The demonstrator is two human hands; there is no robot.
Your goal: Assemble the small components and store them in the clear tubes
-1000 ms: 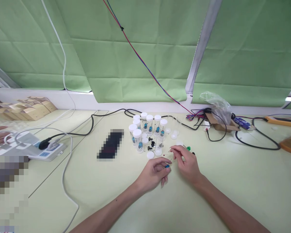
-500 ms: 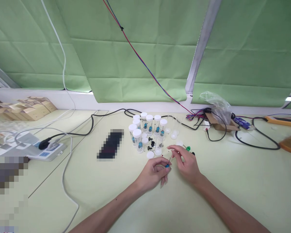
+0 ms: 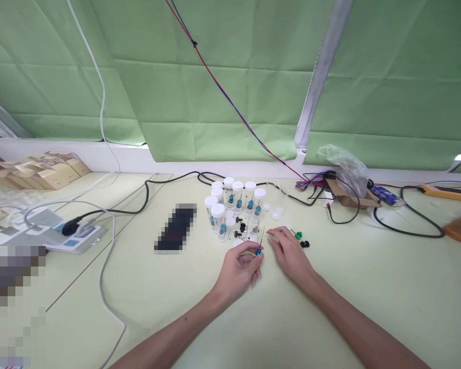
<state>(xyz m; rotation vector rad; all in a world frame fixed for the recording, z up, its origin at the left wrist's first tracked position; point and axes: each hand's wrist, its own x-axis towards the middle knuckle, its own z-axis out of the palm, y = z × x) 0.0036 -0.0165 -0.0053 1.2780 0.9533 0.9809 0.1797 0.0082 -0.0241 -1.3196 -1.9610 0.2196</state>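
Between the thumb and fingertips of my left hand [image 3: 238,269] is a small blue part with a thin metal shaft [image 3: 258,252]. The shaft points upward. My right hand [image 3: 294,255] is just to the right, apart from the shaft, fingers stretched forward with nothing visible in them. Beyond my left hand stand several clear tubes with white caps [image 3: 218,221], similar blue parts inside. Small black parts [image 3: 238,234] and loose white caps [image 3: 229,221] lie beside them. A green part [image 3: 298,236] and a black part [image 3: 305,244] lie past my right hand.
A dark pixelated object [image 3: 175,228] lies left of the tubes. A power strip [image 3: 75,240] with cables is at left, near cardboard boxes [image 3: 48,171]. Clear empty-looking tubes [image 3: 278,202] stand behind. At back right are an open carton [image 3: 353,199], a plastic bag [image 3: 346,166] and black cables [image 3: 411,230].
My left hand has shifted slightly left and away from me with the blue part. The right fingers have come away from the shaft and are straighter.
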